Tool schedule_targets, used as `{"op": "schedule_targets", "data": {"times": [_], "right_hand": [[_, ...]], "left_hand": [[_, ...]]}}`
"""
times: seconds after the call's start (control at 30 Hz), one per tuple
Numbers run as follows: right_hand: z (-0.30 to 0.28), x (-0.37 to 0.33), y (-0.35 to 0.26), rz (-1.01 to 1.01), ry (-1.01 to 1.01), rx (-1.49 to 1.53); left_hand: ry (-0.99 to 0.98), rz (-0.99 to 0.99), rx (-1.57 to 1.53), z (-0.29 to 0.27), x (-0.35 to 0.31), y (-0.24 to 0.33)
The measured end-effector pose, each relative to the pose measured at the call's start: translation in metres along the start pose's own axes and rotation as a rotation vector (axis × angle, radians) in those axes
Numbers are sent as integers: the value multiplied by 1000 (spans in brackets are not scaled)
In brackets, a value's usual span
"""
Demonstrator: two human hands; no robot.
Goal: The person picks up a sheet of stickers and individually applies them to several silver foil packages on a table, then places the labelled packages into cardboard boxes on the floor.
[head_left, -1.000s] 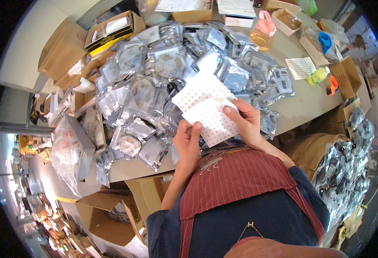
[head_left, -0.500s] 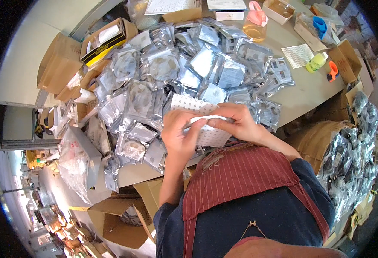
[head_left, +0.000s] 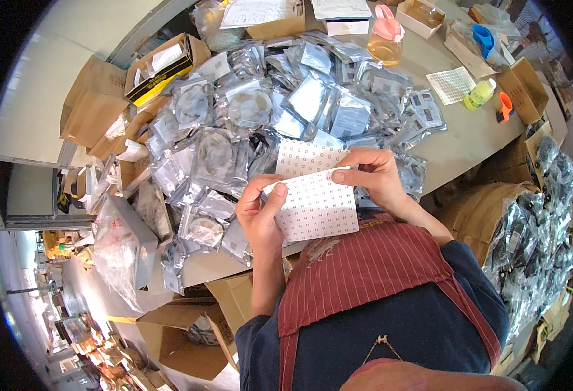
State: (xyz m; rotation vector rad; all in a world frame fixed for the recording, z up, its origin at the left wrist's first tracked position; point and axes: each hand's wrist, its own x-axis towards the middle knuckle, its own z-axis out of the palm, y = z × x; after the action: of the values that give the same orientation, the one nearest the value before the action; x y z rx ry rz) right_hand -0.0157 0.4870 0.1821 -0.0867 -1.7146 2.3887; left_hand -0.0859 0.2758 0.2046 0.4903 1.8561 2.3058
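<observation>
Between my two hands is a folded white sheet of small printed labels (head_left: 316,205), held above the table's near edge. Its front flap hangs toward me, and the back part stands up behind the fold. My left hand (head_left: 260,203) pinches the left end of the fold, thumb on the front. At the right end, my right hand (head_left: 372,177) grips the same fold between thumb and fingers. Just beyond the sheet lies a wide heap of clear zip bags (head_left: 247,107) with flat parts and rings inside.
Small cardboard boxes (head_left: 94,101) line the left side. Toward the back right stand a pink-lidded jug (head_left: 385,39), a yellow-green bottle (head_left: 480,94), an orange tape dispenser (head_left: 504,107) and another label sheet (head_left: 450,85). Open cartons (head_left: 185,339) sit below the table.
The sheet's front flap has turned down to face me, showing its printed side. My hands have moved slightly apart along the fold, still holding it.
</observation>
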Motion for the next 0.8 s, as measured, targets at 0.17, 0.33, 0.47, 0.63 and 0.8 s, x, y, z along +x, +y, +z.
{"op": "schedule_targets", "data": {"times": [0.17,0.33,0.47,0.63,0.8], "right_hand": [[2,-2,-8,-66,-5,-6],[-1,2,-19,-442,188,-469],[6,10,-22,-755,172,-928],[32,12,-21,-969,-38,-1088],[36,14,-19,-1010,-108,-1048]], "left_hand": [[42,-30,-94,-2,-1,-6],[253,315,304,-7,13,-6],[-33,493,672,18,-6,-5],[-181,158,397,30,-13,-30],[-84,175,161,27,-2,-17]]}}
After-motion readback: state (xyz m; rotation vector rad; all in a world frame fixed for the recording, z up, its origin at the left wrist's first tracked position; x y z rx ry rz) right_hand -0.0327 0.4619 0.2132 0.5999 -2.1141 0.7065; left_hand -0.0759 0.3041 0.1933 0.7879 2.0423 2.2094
